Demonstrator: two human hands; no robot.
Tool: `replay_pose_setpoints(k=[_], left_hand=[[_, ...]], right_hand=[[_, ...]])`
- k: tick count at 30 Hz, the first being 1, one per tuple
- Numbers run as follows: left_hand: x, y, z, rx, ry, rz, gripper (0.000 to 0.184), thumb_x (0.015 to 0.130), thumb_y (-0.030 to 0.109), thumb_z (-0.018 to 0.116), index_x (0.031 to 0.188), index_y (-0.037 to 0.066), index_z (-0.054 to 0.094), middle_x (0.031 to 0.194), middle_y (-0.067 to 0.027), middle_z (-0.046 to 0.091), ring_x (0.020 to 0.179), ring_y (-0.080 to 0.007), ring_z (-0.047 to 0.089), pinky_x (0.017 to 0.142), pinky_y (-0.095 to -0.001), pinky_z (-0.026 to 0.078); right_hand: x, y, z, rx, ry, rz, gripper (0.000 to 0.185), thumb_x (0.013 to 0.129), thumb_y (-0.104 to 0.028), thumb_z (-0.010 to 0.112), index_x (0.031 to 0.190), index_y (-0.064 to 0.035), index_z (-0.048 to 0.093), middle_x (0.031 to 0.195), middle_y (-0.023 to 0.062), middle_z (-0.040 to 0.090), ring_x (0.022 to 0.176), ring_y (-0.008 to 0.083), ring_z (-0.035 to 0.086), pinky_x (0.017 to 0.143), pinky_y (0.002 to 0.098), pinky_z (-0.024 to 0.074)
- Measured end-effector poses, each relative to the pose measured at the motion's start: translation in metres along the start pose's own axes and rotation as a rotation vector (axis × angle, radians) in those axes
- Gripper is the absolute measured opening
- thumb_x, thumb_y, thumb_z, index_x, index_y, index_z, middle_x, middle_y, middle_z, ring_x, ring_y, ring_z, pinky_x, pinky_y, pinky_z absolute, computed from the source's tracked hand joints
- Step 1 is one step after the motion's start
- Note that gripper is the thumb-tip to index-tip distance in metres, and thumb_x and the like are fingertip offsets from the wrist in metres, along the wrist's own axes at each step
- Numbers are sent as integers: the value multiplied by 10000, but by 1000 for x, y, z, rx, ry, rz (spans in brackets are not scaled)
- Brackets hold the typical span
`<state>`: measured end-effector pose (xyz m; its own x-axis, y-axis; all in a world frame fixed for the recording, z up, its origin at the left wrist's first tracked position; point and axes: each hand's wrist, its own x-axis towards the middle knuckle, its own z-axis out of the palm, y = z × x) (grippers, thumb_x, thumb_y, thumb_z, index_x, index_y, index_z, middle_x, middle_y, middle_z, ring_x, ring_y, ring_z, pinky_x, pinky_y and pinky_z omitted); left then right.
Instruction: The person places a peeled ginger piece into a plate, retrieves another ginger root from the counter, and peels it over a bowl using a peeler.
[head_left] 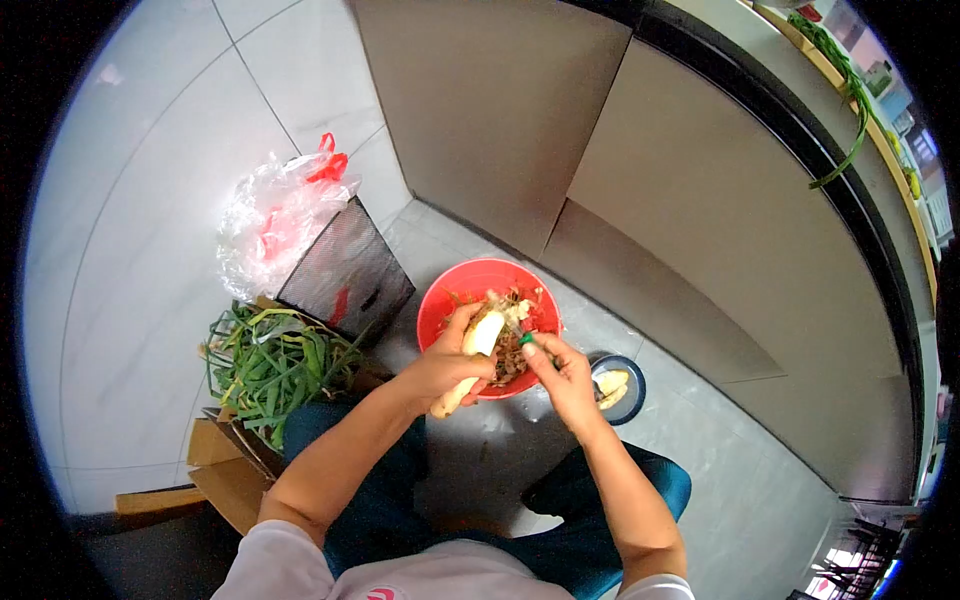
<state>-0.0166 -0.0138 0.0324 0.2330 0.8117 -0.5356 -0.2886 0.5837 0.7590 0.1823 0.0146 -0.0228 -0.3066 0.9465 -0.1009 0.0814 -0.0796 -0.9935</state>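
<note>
My left hand (448, 368) is wrapped round a long, pale yellow root vegetable (484, 336), tilted over the near side of a red bucket (436, 298). Most of the skin in sight is off it. Close by on the right, my right hand (566, 382) grips a small green-handled peeler (527, 340); its blade is mostly hidden. Brown peelings and pale scraps (513, 362) lie inside the bucket. Beside my right hand, on the floor, a dark-rimmed bowl (636, 392) holds pale peeled pieces (611, 384).
Left of the bucket stands a dark mesh bin (352, 268) with a clear plastic bag (262, 228). Leafy green stalks (270, 362) fill a cardboard box (222, 462) near my left leg. Grey cabinet fronts (690, 190) rise ahead and right; greens (850, 100) hang over the counter.
</note>
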Motion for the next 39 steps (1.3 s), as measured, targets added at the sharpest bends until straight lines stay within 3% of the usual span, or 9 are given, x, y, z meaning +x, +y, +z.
replay_pose_setpoints(k=[4,9,11,13,16,19,27,29,39], left_hand=[[6,-7,-3,144,30,98,879,745,-34,589,1478,193,161,828,-95,550,466,-145,514,378,-299,419],[3,-4,1,247,54,50,839,751,-60,585,1451,167,180,865,-122,555,444,-142,508,372,-297,416],[3,-5,2,237,26,86,824,751,-58,604,1436,167,206,948,-138,560,463,-144,522,375,-294,418],[6,-9,2,262,46,145,815,752,-27,622,1436,167,222,901,-116,566,467,-142,524,378,-286,425],[8,-13,6,331,76,234,804,755,-2,641,1434,163,244,903,-100,572,505,-139,541,397,-274,446],[15,-22,3,391,63,313,813,761,-14,631,1451,166,241,1002,-108,567,579,-138,570,432,-266,475],[14,-18,9,288,-33,261,892,787,-13,560,1545,191,137,1090,-139,575,670,-160,609,474,-276,517],[13,-14,8,131,-94,75,820,831,36,529,1543,176,147,1135,-153,563,752,-211,637,516,-333,551],[9,-5,5,-256,-317,35,732,843,132,458,1522,164,188,947,-144,585,588,-188,583,385,-293,470]], right_hand=[[-7,-29,-1,-532,-79,-1,324,902,-339,689,1059,-56,706,819,145,711,731,169,684,681,301,510],[6,-13,-10,-582,130,1,349,930,-375,643,1076,-65,707,825,136,712,738,171,678,685,303,507],[8,-8,-15,-501,116,42,389,914,-450,623,1121,-127,694,815,179,703,794,297,713,691,393,531],[9,5,-9,-338,92,21,388,920,-416,648,1105,-79,695,843,127,721,793,223,697,704,338,522],[5,-10,-5,238,-83,381,300,925,-359,678,1028,-78,661,817,-12,646,651,70,555,576,215,419],[6,-36,6,463,-49,375,291,918,-345,688,1054,-95,623,776,-24,623,571,33,470,487,205,324],[18,-23,6,585,-52,430,248,901,-243,673,1082,-107,570,712,0,596,409,23,335,395,194,218],[18,-22,1,668,-79,446,213,907,-199,646,1051,-94,530,709,-24,528,433,28,325,413,201,219],[15,-26,-1,842,-185,404,234,922,-188,614,1094,-58,522,703,14,532,424,25,318,402,194,231]])
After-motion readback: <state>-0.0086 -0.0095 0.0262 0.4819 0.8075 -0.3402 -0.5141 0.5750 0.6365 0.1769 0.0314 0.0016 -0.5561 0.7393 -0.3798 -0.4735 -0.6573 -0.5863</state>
